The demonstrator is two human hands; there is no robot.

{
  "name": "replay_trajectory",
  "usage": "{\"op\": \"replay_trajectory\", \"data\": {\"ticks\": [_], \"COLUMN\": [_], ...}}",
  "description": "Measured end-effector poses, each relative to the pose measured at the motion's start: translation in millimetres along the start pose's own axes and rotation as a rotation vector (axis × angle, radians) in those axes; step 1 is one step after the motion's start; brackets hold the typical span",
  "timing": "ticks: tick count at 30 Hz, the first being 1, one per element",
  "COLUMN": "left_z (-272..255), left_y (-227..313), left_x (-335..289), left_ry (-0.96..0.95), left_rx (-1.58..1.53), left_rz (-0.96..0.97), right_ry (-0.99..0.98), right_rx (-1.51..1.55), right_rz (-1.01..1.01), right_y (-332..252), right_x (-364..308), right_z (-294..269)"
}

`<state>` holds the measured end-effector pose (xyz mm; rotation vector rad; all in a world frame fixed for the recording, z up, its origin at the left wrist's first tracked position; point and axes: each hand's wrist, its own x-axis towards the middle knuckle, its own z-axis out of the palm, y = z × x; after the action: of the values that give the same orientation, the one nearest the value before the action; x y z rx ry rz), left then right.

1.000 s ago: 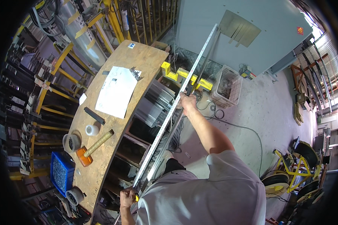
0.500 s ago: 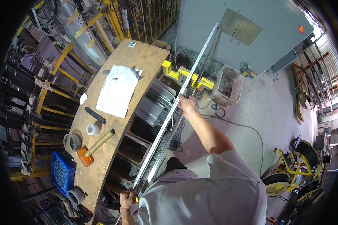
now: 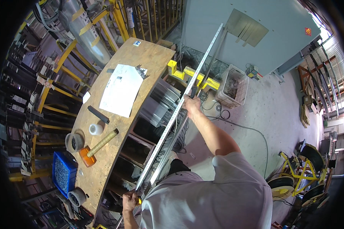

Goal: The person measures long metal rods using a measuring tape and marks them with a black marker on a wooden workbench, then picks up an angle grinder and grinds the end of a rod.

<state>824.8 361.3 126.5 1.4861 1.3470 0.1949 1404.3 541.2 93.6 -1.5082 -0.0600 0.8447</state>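
Note:
My left hand (image 3: 130, 201) is closed around a tape measure (image 3: 140, 200), low in the picture; only a bit of its yellow case shows. The long white tape blade (image 3: 166, 129) runs from there up past my right hand to the grey cabinet. Beside the blade, my right hand (image 3: 192, 104) is closed on a short black piece (image 3: 193, 92), mostly hidden by the fingers, which are against the blade's edge. A long dark metal bar (image 3: 214, 59) lies alongside the blade, reaching past a yellow notched support (image 3: 189, 72).
On the wooden table (image 3: 153, 55) at left lie a paper sheet (image 3: 120, 89), an orange mallet (image 3: 88, 156) and a white tub (image 3: 96, 129). A blue bin (image 3: 64, 173) sits at its edge. A pale crate (image 3: 233, 86) stands by the grey cabinet (image 3: 256, 19); a cable (image 3: 252, 129) crosses the floor.
The black piece at my right hand stands slightly apart from the long bar now. The view has shifted a little; my left hand keeps its hold on the tape measure.

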Motion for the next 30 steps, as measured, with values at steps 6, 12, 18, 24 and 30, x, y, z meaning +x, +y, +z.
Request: {"op": "replay_trajectory", "data": {"ticks": [6,12,18,24,30], "left_z": [1,2,1,2,1], "left_y": [17,-6,14,6,-2], "left_x": [-1,-3,-3,0,5], "left_ry": [-0.002,-0.001,-0.012,0.014,-0.031], "left_rx": [-0.065,-0.096,-0.108,-0.002,-0.111], "left_rz": [-0.025,-0.011,-0.050,-0.008,-0.067], "right_ry": [-0.020,-0.016,-0.024,-0.032,-0.246], "right_rx": [0.008,0.008,0.011,-0.004,-0.130], "right_rz": [-0.010,-0.020,0.008,0.083,0.395], "right_y": [0,-3,-2,2,105], "right_x": [0,-3,-2,-27,-164], "right_z": [-3,0,-5,-9,-25]}}
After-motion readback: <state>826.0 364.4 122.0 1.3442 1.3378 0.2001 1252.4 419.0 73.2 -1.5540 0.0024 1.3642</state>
